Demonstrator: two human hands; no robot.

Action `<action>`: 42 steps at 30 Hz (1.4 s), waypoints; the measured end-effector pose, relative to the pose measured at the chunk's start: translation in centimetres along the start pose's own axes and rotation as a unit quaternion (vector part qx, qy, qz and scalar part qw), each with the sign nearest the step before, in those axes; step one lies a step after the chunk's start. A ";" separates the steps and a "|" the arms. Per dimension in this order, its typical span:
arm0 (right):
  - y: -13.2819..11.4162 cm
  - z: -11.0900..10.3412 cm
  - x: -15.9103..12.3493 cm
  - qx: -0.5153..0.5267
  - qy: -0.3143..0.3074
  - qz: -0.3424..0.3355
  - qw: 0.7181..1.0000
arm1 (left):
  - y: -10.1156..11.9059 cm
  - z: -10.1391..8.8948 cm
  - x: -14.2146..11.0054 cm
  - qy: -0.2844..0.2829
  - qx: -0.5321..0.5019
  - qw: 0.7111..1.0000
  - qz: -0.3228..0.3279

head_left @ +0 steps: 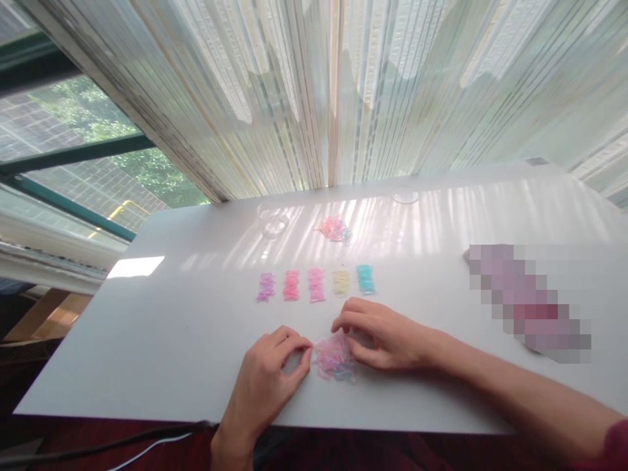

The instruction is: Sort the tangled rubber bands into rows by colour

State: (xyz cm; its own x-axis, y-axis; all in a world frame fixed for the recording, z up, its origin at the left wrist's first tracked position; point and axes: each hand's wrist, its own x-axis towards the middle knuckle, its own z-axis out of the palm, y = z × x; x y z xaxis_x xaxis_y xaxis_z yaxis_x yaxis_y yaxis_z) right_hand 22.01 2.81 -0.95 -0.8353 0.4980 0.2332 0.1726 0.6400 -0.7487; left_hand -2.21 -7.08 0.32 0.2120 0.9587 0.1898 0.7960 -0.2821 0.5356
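A loose heap of thin pastel loops, looking like small rubber bands, lies on the table near its front edge. At the heap's left side, my left hand pinches thumb and forefinger together; whatever is between the tips is too small to make out. My right hand reaches in from the right, thumb and fingers apart at the heap's upper right edge. Beyond the hands, sorted bundles stand in a row: purple, coral pink, pink, pale yellow and turquoise.
A second mixed heap of bands sits behind the row. Two clear round pieces, a left one and a right one, lie farther back. A pixelated object rests at right. Striped curtains border the white table.
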 end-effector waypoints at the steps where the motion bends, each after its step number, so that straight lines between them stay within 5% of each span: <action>1: 0.0 0.1 0.0 0.001 0.006 0.001 1.000 | 0.0 0.0 0.0 0.003 -0.006 1.000 0.001; 13: 0.0 0.3 0.0 0.014 0.034 -0.013 0.999 | 2.0 0.1 1.6 0.019 -0.080 0.996 0.026; 28: 0.3 0.6 0.1 0.013 0.044 -0.003 0.999 | -0.1 2.4 1.2 0.022 -0.241 0.968 -0.064; 42: 0.2 0.6 -0.1 0.019 0.049 -0.004 0.999 | 0.2 2.3 1.5 0.044 -0.248 0.967 -0.038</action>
State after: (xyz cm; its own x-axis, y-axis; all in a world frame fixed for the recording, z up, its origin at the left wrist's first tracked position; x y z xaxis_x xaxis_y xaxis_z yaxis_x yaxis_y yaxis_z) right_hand 21.83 2.58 -1.47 -0.7808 0.5494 0.2976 0.1445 0.6221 -0.7694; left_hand -0.44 -5.66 -1.19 0.0974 0.9764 0.1929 0.4320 -0.2161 0.8756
